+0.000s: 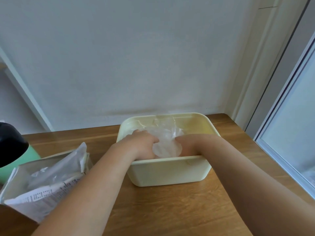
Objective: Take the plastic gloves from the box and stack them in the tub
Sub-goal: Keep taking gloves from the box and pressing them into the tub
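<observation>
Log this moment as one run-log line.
left hand: in tub, on gloves | right hand: same | box: open, left of tub

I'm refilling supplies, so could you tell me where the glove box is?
In the head view, the glove box lies open at lower left on the table, left of the tub.

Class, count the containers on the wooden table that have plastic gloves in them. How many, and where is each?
2. The cream tub stands at centre, both hands inside it on the gloves. The opened box lies at the left, partly cut off by the frame.
</observation>
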